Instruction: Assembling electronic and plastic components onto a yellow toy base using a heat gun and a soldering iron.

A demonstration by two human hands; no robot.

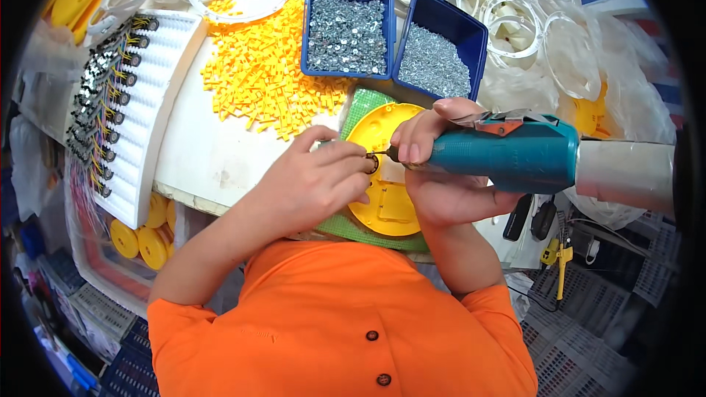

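A teal power screwdriver lies nearly level in my right hand, its bit pointing left. My left hand is closed at the bit's tip, fingertips pinched around a small black round part. The fingers partly hide this part, and I cannot make out a screw at the tip. Under both hands is a round yellow plastic housing with its moulded inner side up. It rests on a green textured mat.
Beyond the mat stand two blue bins, one with washer-like metal pieces, one with small screws. Loose yellow plastic pieces are heaped left of them. A white foam tray holds wired black components. White rings lie at the back.
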